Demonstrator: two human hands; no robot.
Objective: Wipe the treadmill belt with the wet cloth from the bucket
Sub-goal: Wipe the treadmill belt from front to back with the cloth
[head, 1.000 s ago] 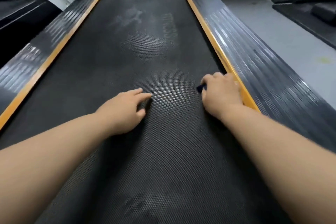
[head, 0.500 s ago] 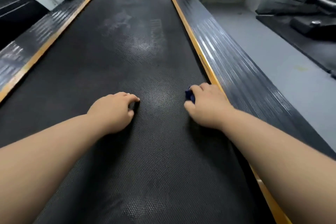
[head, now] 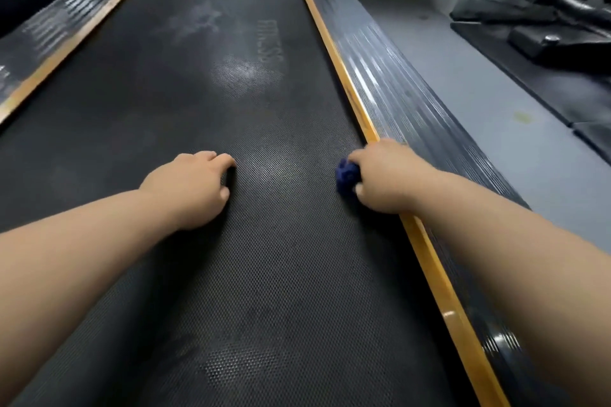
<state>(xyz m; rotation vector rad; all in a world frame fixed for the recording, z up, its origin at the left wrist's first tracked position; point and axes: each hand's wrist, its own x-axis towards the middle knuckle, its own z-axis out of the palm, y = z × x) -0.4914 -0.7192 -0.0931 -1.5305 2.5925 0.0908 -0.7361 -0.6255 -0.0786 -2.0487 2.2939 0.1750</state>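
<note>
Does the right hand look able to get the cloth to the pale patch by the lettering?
Probably, with a forward lean: the right hand grips the cloth at the right edge of the belt, and nothing lies between it and the patch.

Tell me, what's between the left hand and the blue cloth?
Only bare black belt lies between the left hand and the blue cloth gripped by the right hand, seen in the head view.

My right hand grips a bunched blue cloth against the treadmill belt, right beside the orange strip at its edge; my left hand rests on the belt mid-width, fingers curled (pale smudges show farther up)
</note>
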